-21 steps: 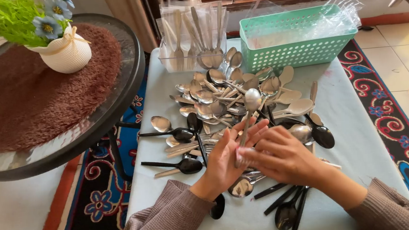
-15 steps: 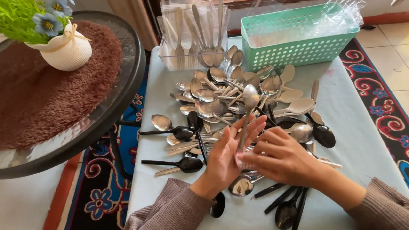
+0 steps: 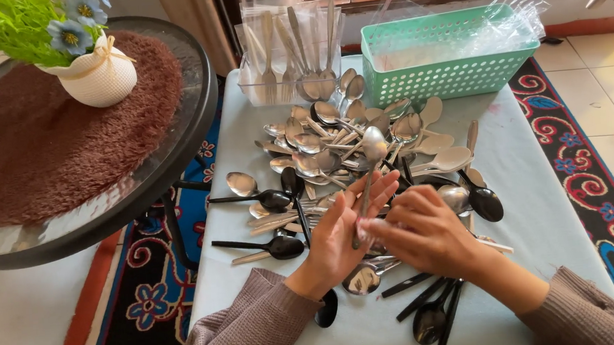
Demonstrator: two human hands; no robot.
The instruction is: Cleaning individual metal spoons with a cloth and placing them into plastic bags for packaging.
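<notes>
My left hand (image 3: 344,231) is raised palm-in above a small table, fingers spread, with a silver spoon (image 3: 371,153) standing bowl-up against it. My right hand (image 3: 421,233) meets it from the right and pinches the lower end of that spoon's handle, where a bit of clear wrap shows. Under both hands lies a heap of silver, black and cream spoons (image 3: 334,145) on the pale blue tablecloth (image 3: 535,198). Several black spoons (image 3: 431,312) lie near my right wrist.
A mint green perforated basket (image 3: 451,55) with clear plastic bags stands at the back right. A clear box of wrapped cutlery (image 3: 287,57) stands at the back left. A round glass table (image 3: 72,162) with a brown mat and white flower vase (image 3: 98,76) is on the left.
The view has drifted slightly. My left hand's fingers have opened a little wider, and the spoon stays upright between both hands.
</notes>
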